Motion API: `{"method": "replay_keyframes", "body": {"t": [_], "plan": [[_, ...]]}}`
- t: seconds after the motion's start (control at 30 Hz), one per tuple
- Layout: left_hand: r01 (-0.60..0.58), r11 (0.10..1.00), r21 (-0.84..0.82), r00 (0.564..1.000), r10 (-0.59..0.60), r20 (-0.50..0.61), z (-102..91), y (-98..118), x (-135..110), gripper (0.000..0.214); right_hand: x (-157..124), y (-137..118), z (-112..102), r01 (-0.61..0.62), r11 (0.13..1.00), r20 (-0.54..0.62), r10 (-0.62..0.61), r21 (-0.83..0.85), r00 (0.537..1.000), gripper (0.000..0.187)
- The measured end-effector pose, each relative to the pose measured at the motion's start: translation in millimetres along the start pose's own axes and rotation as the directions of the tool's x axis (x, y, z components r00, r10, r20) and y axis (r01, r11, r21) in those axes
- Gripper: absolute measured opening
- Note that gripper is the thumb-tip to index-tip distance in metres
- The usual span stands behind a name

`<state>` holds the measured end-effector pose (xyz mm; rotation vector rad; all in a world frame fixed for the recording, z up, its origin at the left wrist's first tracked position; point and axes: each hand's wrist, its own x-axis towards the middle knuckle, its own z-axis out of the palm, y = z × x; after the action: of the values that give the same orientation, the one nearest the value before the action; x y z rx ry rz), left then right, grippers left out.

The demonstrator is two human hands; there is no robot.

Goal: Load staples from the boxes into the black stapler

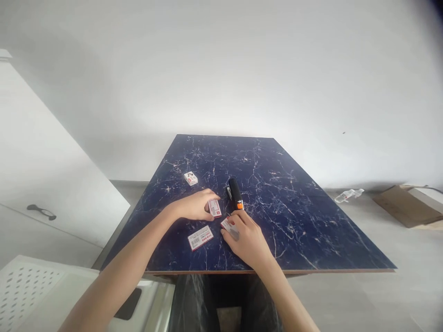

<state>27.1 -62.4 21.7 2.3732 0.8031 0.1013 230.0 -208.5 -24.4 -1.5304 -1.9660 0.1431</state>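
Observation:
My left hand [197,205] grips a small red-and-white box [215,209] between thumb and fingers, just above or on the blue marbled table [294,230]. My right hand [248,237] is closed around the edges of another flat red-and-white pack [229,226], partly hidden by the fingers. Right beyond that hand lies a black stapler [235,190] with an orange patch at its near end. Between my forearms a flat white pack with red print and a barcode [200,238] rests on the table. Farther back on the left sits a small white box [190,178].
A white cabinet [51,152] with a dark handle stands at the left. Below it is a white perforated piece [31,286]. On the floor at the right are a clear plastic bottle [348,195] and a cardboard box [401,205]. A white wall [224,69] rises behind the table.

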Motion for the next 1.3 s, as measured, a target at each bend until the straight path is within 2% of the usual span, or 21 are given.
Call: {"method": "replay_keyframes", "body": {"t": [0.17, 0.3, 0.43, 0.5, 0.6, 0.67, 0.73, 0.83, 0.93, 1.07, 1.1, 1.2, 1.3], "plan": [[-0.033, 0.995, -0.095, 0.997, 0.027, -0.066, 16.0, 9.1, 7.2, 0.076, -8.6, -3.7, -9.5, 0.02, 0.987, 0.097, -0.036, 0.158, 0.995, 0.03], [-0.036, 0.98, -0.194, 0.996, 0.018, -0.093, 32.8, 16.9, 14.9, 0.081, -20.5, -9.8, -19.0, 0.042, 0.969, 0.146, -0.079, 0.244, 0.986, 0.033], [-0.068, 0.978, -0.197, 0.992, 0.046, -0.115, 29.8, 25.4, 13.8, 0.074, -27.1, -13.2, -26.6, 0.047, 0.964, 0.162, -0.092, 0.261, 0.983, 0.03], [-0.057, 0.986, -0.157, 0.995, 0.044, -0.087, 20.7, 31.0, 0.3, 0.067, -28.3, -12.5, -27.5, 0.049, 0.964, 0.162, -0.094, 0.261, 0.982, 0.028], [0.03, 0.999, -0.043, 0.999, -0.031, -0.029, 12.6, 38.2, -38.1, 0.06, -29.3, -10.1, -25.2, 0.054, 0.965, 0.15, -0.095, 0.255, 0.984, 0.029], [0.096, 0.995, 0.004, 0.995, -0.096, 0.006, 16.3, 40.3, -66.8, 0.066, -29.7, -8.8, -23.2, 0.047, 0.965, 0.149, -0.087, 0.257, 0.985, 0.029], [0.161, 0.987, 0.019, 0.987, -0.16, -0.016, 25.1, 40.0, -88.6, 0.056, -29.8, -8.2, -21.9, 0.039, 0.965, 0.152, -0.08, 0.259, 0.985, 0.027], [0.191, 0.981, 0.024, 0.978, -0.188, -0.09, 37.5, 38.0, -98.5, 0.051, -30.1, -8.0, -20.7, 0.034, 0.965, 0.155, -0.076, 0.259, 0.985, 0.028], [0.189, 0.981, 0.035, 0.968, -0.18, -0.174, 41.8, 38.5, -80.8, 0.056, -30.8, -8.6, -19.0, 0.037, 0.969, 0.131, -0.07, 0.243, 0.989, 0.028], [0.176, 0.979, 0.098, 0.939, -0.137, -0.316, 37.8, 44.2, -27.9, 0.051, -30.0, -10.6, -17.7, 0.055, 0.98, 0.084, -0.072, 0.191, 0.994, 0.026], [0.167, 0.98, 0.11, 0.941, -0.125, -0.315, 35.3, 45.6, -13.4, 0.05, -29.5, -11.1, -17.8, 0.057, 0.982, 0.081, -0.073, 0.182, 0.994, 0.025], [0.105, 0.991, 0.081, 0.978, -0.088, -0.19, 24.9, 46.8, 19.6, 0.057, -28.0, -12.2, -19.1, 0.056, 0.985, 0.077, -0.069, 0.165, 0.995, 0.025], [0.017, 1.0, 0.001, 0.999, -0.017, -0.027, 15.5, 41.6, 29.0, 0.068, -27.6, -12.4, -20.3, 0.054, 0.985, 0.074, -0.067, 0.161, 0.995, 0.026]]}}
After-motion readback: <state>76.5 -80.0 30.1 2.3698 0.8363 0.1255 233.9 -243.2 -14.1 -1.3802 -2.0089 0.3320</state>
